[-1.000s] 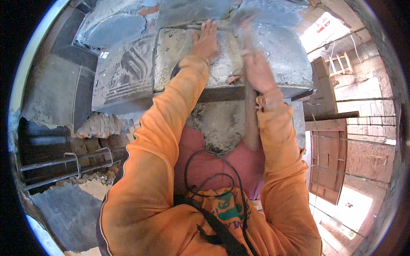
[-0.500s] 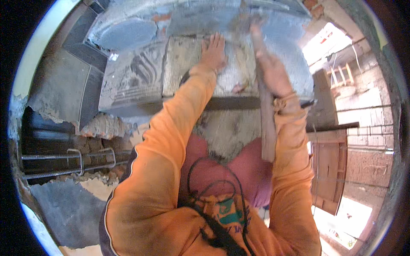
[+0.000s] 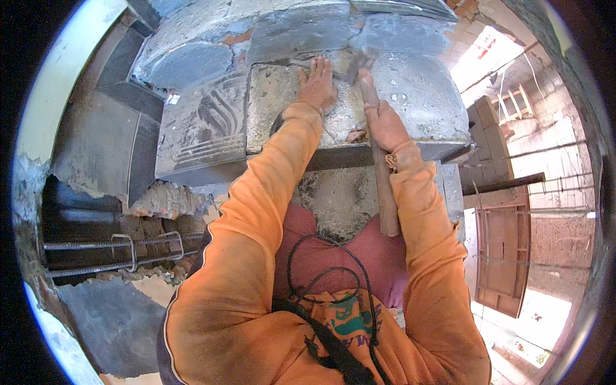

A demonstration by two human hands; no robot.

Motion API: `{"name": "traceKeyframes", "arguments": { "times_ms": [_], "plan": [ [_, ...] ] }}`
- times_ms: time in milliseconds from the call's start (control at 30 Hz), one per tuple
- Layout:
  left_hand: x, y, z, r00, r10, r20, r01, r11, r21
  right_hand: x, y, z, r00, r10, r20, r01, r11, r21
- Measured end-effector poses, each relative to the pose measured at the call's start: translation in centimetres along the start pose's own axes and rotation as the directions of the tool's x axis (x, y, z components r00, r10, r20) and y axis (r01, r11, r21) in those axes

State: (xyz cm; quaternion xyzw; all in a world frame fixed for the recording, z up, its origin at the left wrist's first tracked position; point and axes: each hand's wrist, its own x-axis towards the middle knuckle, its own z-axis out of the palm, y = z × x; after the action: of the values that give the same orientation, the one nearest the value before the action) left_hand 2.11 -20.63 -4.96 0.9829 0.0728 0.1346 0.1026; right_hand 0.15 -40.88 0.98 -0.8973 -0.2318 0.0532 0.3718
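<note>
My left hand point(image 3: 316, 88) lies with outstretched fingers on a grey, dust-covered slab point(image 3: 269, 106), near its far edge. A wooden-handled hammer point(image 3: 385, 199) is gripped in my right hand point(image 3: 388, 125). Its handle runs back toward my lap, while its blurred head is low over the slab, a little right of my left fingers. A thin dark strip shows by my left fingertips, too unclear to name. On the slab near the hammer handle rests a small reddish fragment point(image 3: 356, 135).
Another grey slab point(image 3: 205, 122), smeared with dark streaks, adjoins on the left, and a pale one point(image 3: 417, 96) on the right. Steel reinforcing bars point(image 3: 83, 246) cross a broken opening at left. A dark bar point(image 3: 507, 184) juts out on the right, above a brown wooden panel point(image 3: 504, 250).
My right hand and the hammer have shifted left and nearer to me, bringing the hammer head down toward the slab. My left hand stays on the slab, with its fingers a little more spread.
</note>
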Motion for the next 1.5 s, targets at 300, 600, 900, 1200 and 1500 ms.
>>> {"name": "traceKeyframes", "arguments": {
  "times_ms": [300,600,900,1200,1500],
  "plan": [
    [0.0,0.0,1.2,0.999,0.047,0.005,-0.047,0.999,-0.004,-0.7,2.6,0.8,0.992,-0.122,-0.044,0.129,0.968,0.214],
    [-0.4,-0.5,-1.7,0.955,0.235,-0.181,-0.245,0.969,-0.036,-5.0,2.8,-1.8,0.980,0.084,0.181,-0.186,0.716,0.673],
    [-6.3,-5.0,-11.7,0.818,0.207,-0.536,-0.175,0.978,0.111,-1.3,5.7,-3.5,0.870,0.052,0.491,-0.405,0.642,0.650],
    [-11.1,-16.7,-8.5,0.939,-0.172,-0.297,0.186,0.982,0.020,3.3,6.0,-8.6,0.907,0.104,0.409,0.047,0.938,-0.343],
    [-11.6,-18.3,-7.7,0.925,-0.127,-0.359,0.119,0.992,-0.044,13.1,-3.3,1.6,0.946,-0.296,0.132,0.323,0.884,-0.337]
  ]
}}
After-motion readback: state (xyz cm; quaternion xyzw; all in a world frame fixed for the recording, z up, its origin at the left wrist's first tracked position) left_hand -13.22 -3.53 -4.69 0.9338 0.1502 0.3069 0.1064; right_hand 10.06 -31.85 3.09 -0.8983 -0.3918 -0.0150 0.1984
